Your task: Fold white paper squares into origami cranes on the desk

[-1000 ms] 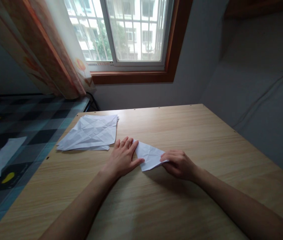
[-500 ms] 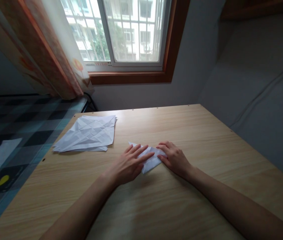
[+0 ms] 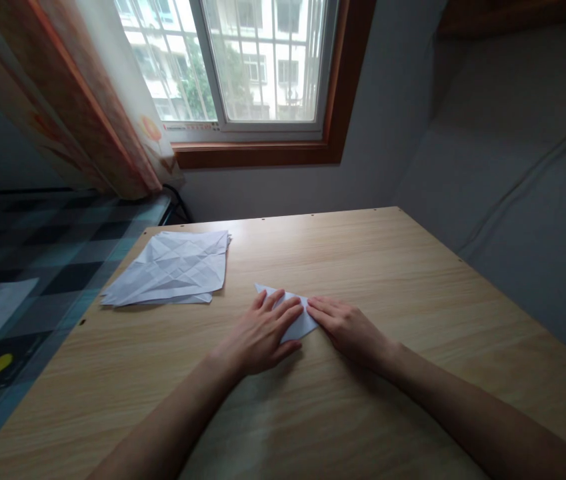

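Note:
A small folded piece of white paper [image 3: 297, 324] lies flat in the middle of the wooden table [image 3: 413, 280]. My left hand [image 3: 263, 333] lies open on its left part, fingers stretched flat across the paper. My right hand [image 3: 345, 328] rests open on its right edge, fingers flat and pointing left, almost meeting the left fingers. Most of the paper is hidden under both hands; a pointed corner shows at the far left.
A stack of creased white sheets [image 3: 170, 268] lies at the table's far left corner. A checked bed cover [image 3: 23, 267] is left of the table, a window [image 3: 243, 63] with a curtain [image 3: 93, 100] behind, and a grey wall on the right.
The right hand brought the paper's right side over to the left, making the folded piece smaller. Both hands have come together and now press flat on it.

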The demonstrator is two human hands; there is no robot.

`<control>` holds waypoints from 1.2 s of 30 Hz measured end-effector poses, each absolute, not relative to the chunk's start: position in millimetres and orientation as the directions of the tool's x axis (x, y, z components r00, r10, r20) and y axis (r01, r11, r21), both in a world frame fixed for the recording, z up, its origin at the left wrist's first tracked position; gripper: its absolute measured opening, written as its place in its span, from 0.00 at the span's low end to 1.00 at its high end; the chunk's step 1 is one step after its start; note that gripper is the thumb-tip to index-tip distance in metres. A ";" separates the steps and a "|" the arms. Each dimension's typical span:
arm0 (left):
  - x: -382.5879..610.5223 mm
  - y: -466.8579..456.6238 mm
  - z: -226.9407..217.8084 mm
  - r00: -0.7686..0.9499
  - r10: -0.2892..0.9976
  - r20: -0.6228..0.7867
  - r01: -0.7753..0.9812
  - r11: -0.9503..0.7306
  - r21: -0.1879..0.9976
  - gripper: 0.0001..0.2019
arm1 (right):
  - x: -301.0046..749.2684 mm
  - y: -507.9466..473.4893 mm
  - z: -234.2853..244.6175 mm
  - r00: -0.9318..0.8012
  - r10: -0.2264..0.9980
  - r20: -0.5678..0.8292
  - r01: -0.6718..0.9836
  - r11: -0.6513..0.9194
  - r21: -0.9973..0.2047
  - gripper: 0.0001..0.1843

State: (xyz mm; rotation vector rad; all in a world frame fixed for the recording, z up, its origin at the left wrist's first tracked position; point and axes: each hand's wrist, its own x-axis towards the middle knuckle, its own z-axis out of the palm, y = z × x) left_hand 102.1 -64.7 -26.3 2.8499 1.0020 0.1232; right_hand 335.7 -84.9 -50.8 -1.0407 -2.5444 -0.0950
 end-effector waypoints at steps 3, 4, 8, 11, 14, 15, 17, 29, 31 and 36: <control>101.9 -62.8 -29.0 0.776 0.631 0.007 0.626 -0.770 0.122 0.32 | 336.8 -96.3 -41.2 -0.655 0.696 0.295 0.733 0.679 0.027 0.21; 101.5 -62.2 -29.7 0.774 0.633 -0.001 0.629 -0.768 0.120 0.34 | 337.0 -99.5 -38.1 -0.658 0.703 0.267 0.741 0.669 0.065 0.21; 100.0 -61.2 -30.0 0.773 0.634 -0.019 0.631 -0.766 0.123 0.38 | 339.2 -105.3 -29.3 -0.677 0.716 0.172 0.736 0.655 0.172 0.17; 100.3 -62.0 -29.7 0.778 0.627 0.025 0.621 -0.776 0.111 0.36 | 343.6 -101.6 -25.2 -0.671 0.730 0.134 0.740 0.648 0.179 0.14; 102.0 -63.5 -30.2 0.782 0.617 0.085 0.611 -0.787 0.085 0.31 | 348.1 -94.3 -23.4 -0.695 0.703 0.152 0.719 0.680 0.146 0.09; 102.8 -64.1 -30.3 0.783 0.613 0.105 0.609 -0.790 0.073 0.29 | 349.3 -91.7 -23.8 -0.705 0.688 0.171 0.709 0.692 0.140 0.08; 104.1 -65.5 -29.9 0.785 0.604 0.142 0.604 -0.796 0.048 0.25 | 351.5 -87.0 -26.8 -0.717 0.659 0.225 0.694 0.706 0.142 0.08; 92.5 -63.6 -33.6 0.746 0.407 0.527 0.506 -0.861 -0.052 0.09 | 362.4 -69.9 -53.3 -0.403 0.557 0.726 0.702 0.697 -0.145 0.18; 90.4 -63.9 -29.1 0.587 0.422 0.691 0.564 -0.826 0.026 0.08 | 362.3 -68.1 -55.3 -0.243 0.612 0.753 0.685 0.658 -0.314 0.20; 93.8 -59.1 -1.4 -0.275 0.615 0.739 0.562 -0.521 0.643 0.06 | 363.0 -60.4 -62.6 0.029 0.852 0.523 0.426 0.463 -0.777 0.28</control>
